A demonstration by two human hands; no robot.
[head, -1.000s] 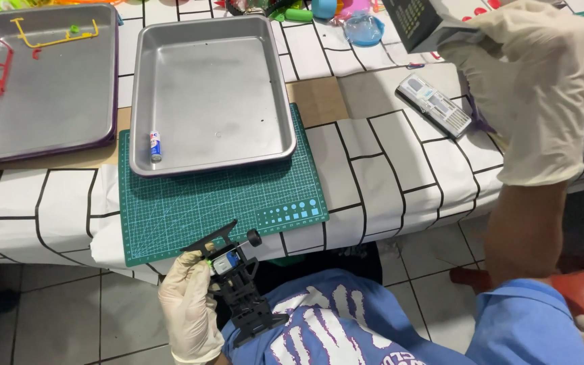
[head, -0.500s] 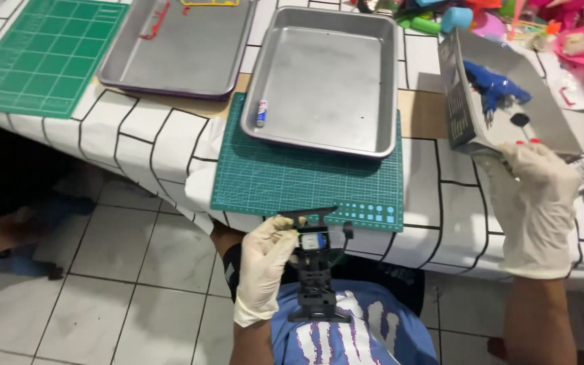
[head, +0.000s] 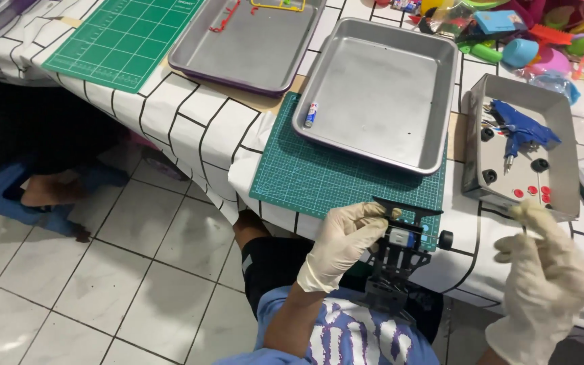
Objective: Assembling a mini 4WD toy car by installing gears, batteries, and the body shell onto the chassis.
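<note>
Table edge runs diagonally, upper left to lower right of frame. Near mat lies centre, at the table edge; tray sits on its far part, a battery in the tray's left corner. Second tray up-left of it, second mat further left. Box right of tray, holding parts. Toy chassis low centre, before the mat, left hand on it; right hand lower right, below the box.

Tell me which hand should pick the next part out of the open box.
Right, probably. The right hand hovers beside the box of small parts at the table's right end. The left hand is busy gripping the black toy car chassis over the lap.
</note>
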